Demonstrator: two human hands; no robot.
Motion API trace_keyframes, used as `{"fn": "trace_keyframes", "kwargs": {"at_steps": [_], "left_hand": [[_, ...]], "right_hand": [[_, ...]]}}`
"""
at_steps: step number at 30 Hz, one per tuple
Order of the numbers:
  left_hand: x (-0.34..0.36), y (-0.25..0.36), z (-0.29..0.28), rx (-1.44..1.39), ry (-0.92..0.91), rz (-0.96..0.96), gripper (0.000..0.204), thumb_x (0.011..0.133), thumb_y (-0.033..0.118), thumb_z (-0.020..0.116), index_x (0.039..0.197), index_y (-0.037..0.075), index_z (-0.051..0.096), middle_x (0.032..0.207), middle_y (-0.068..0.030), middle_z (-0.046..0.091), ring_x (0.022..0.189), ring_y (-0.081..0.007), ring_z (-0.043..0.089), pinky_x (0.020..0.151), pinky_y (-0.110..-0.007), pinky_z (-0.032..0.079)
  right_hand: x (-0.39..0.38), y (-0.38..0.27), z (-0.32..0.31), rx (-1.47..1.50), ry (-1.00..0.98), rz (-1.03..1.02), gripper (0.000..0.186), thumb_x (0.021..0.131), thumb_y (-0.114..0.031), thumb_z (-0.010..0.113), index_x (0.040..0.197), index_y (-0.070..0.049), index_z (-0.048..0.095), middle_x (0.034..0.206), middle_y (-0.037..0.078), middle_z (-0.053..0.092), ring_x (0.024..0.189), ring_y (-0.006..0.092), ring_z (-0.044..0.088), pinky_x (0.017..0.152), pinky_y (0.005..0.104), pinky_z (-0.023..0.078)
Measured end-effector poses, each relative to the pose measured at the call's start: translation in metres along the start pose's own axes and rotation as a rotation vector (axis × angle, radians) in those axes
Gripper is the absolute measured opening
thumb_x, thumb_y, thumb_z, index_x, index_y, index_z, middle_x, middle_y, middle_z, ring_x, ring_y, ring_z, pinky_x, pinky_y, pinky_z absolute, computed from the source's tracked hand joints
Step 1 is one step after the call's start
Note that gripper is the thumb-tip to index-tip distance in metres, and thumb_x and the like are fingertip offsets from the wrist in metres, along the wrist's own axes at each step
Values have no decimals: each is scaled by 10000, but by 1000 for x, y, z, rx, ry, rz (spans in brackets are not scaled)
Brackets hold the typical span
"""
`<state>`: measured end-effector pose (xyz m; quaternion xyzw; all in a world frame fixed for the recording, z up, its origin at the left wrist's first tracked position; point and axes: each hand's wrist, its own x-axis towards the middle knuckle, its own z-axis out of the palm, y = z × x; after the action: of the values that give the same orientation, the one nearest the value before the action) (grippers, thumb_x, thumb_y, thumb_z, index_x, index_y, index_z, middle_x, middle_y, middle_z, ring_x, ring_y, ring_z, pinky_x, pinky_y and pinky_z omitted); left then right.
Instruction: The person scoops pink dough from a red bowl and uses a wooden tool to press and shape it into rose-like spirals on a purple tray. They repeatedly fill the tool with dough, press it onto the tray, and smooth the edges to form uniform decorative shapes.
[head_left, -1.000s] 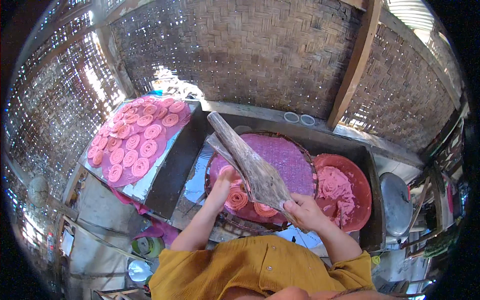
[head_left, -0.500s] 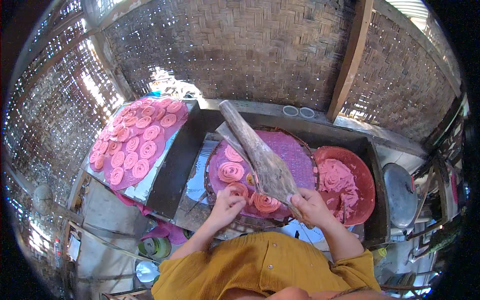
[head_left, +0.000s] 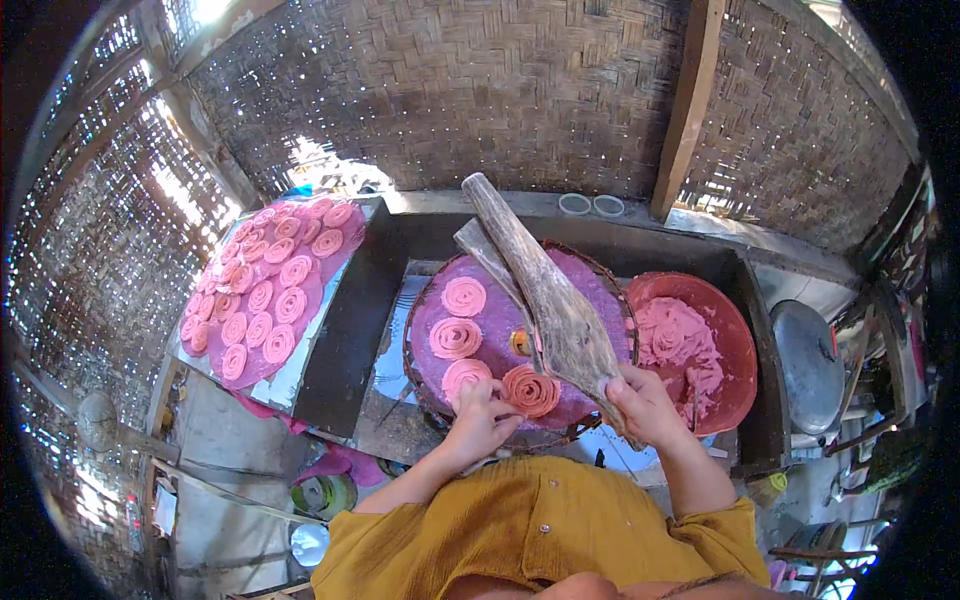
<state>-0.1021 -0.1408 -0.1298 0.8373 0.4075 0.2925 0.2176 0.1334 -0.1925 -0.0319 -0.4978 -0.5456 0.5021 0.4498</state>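
My right hand (head_left: 650, 405) is wrapped round the lower end of a weathered two-piece wooden press (head_left: 565, 320), whose long arms slant up and away to the left. The press hangs over a round tray (head_left: 590, 268) lined with purple mesh. Pink dough coils (head_left: 456, 338) shaped like roses lie along the tray's left side and near edge. At the near edge my left hand (head_left: 483, 420) has its fingers curled together between a pale coil (head_left: 466, 376) and a darker coil (head_left: 531, 390). Whatever its fingertips pinch, if anything, is hidden.
To the right stands a red basin (head_left: 735, 380) of pink dough (head_left: 678, 335). A sloping board (head_left: 265, 385) on the left carries many similar coils. Beyond the basin is a lidded metal pot (head_left: 803, 365). Two small rings (head_left: 574, 205) lie on the ledge below the woven wall.
My left hand has moved slightly right, from over a coil to between two coils. The press has shifted a little right across the tray, still in my right hand.
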Motion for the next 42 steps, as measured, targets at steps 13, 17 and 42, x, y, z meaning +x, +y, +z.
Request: {"fn": "trace_keyframes", "kwargs": {"at_steps": [13,17,42], "left_hand": [[8,15,2,104,22,-27,406,639,215,706,973,85,515,987,-89,475,946,-288,409,790,-418,301],[9,14,4,82,-2,-24,471,636,218,702,1045,111,493,1036,-83,461,967,-283,394,792,-415,289],[95,81,-64,145,287,305,369,601,221,668,886,38,521,860,-132,543,841,-314,523,743,-392,409]], "right_hand": [[-5,2,-6,91,49,-37,502,817,-506,500,839,-5,537,590,30,526,429,80,467,374,220,360],[-9,9,-18,68,-1,110,386,868,-313,495,1050,22,549,799,6,560,705,75,474,595,242,402],[-1,0,13,-189,9,-128,360,877,-323,445,1001,-1,546,676,91,566,621,212,550,622,350,454]]}}
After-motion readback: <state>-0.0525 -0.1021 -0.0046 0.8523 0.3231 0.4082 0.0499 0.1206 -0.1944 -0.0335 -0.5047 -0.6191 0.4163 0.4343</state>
